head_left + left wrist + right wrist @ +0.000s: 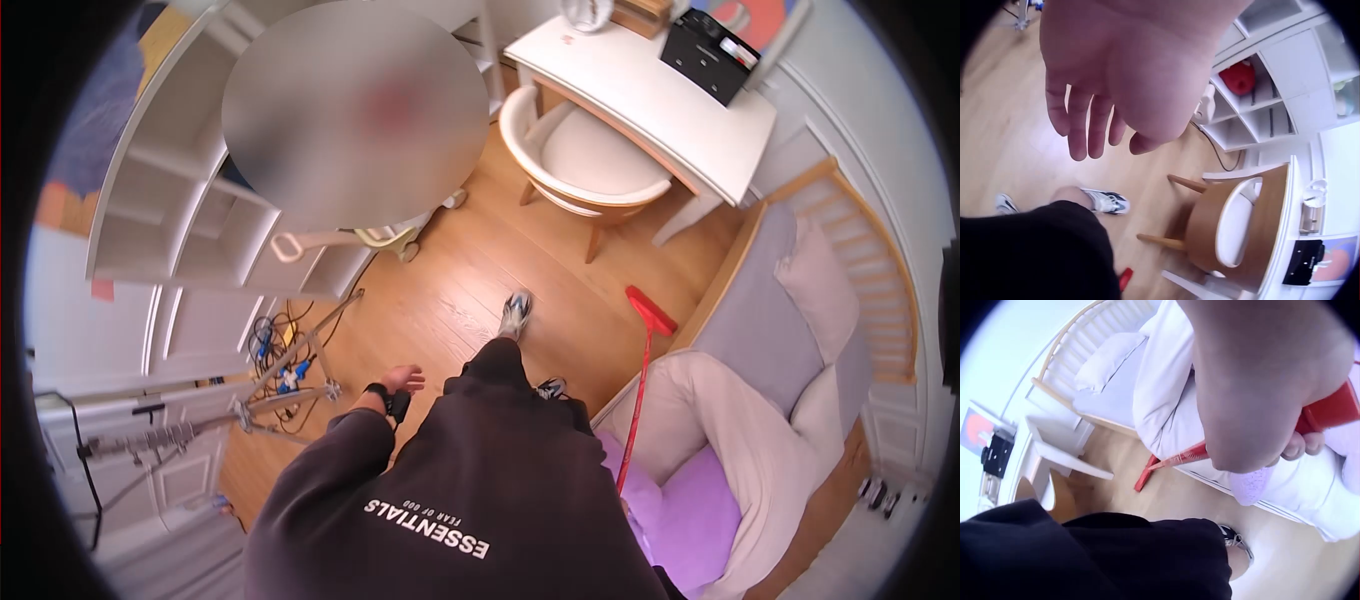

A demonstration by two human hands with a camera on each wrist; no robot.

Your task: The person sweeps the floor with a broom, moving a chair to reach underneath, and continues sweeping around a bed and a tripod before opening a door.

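Note:
My right hand grips the handle of a long red broom, fingers curled round its thick red end. The broom head lies low by the floor beside the bed, and its handle slants back along the bedding toward me. In the head view the right hand is hidden behind the dark sweatshirt. My left hand hangs at my left side with fingers loosely extended and nothing in it. The same left hand, wearing a dark wrist strap, is over the wooden floor.
A bed with pillows and a purple cushion lies right. A wood-backed chair stands at a white desk. White shelving is left, with a metal stand and tangled cables nearer me. A blurred patch hides part of the shelving.

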